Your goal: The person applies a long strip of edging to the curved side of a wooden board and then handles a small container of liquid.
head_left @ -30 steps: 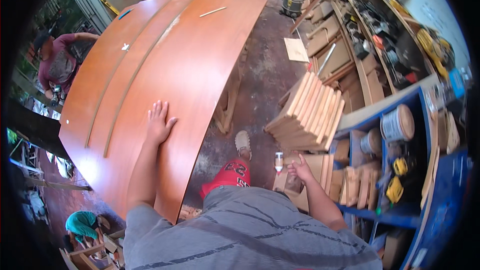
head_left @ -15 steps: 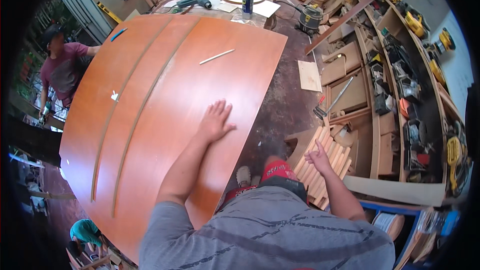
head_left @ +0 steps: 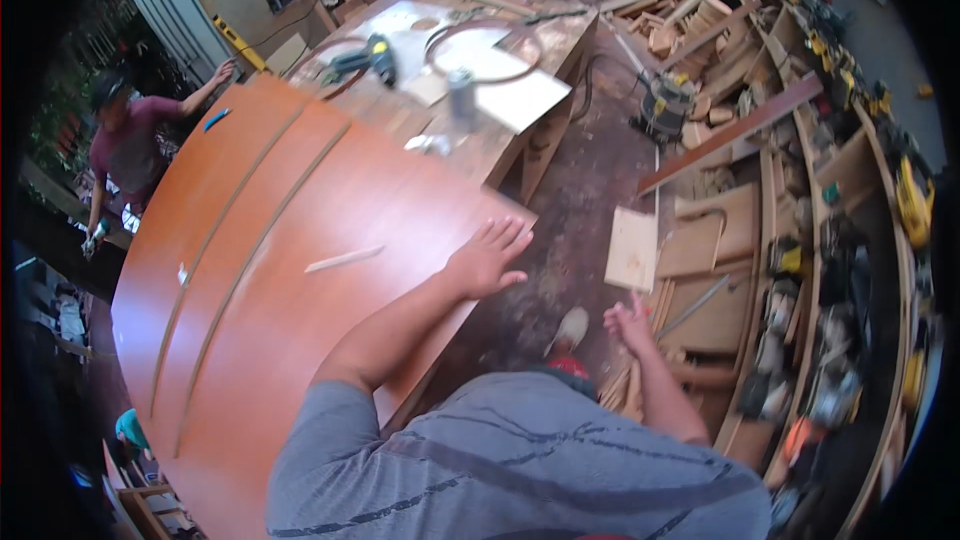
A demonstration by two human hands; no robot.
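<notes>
A large orange-brown wooden panel (head_left: pixel 300 340) lies before me, with two thin strips (head_left: pixel 258 210) running along its left part. My left hand (head_left: pixel 487 260) rests by the panel's right edge, close to its far right corner, palm down with fingers spread. It grips nothing. A pale thin stick (head_left: pixel 344 259) lies on the panel to the left of that hand. Farther off are a blue slim tool (head_left: pixel 216 120) and a small white scrap (head_left: pixel 183 275). My right hand (head_left: pixel 630 324) hangs in the air right of the panel, fingers apart, holding nothing.
Beyond the panel, a workbench (head_left: pixel 590 25) bears a heat gun (head_left: pixel 378 60), a blurred spray can (head_left: pixel 461 98) and a wooden ring (head_left: pixel 535 35). A co-worker (head_left: pixel 135 145) stands at left, another (head_left: pixel 130 430) is lower left. A shop vacuum (head_left: pixel 667 105), leaning board (head_left: pixel 730 135) and tool shelves (head_left: pixel 890 240) line the right.
I have moved forward along the panel. My left hand has slid from its right side toward the far right corner. The co-worker's arm at left reaches out farther over the far edge.
</notes>
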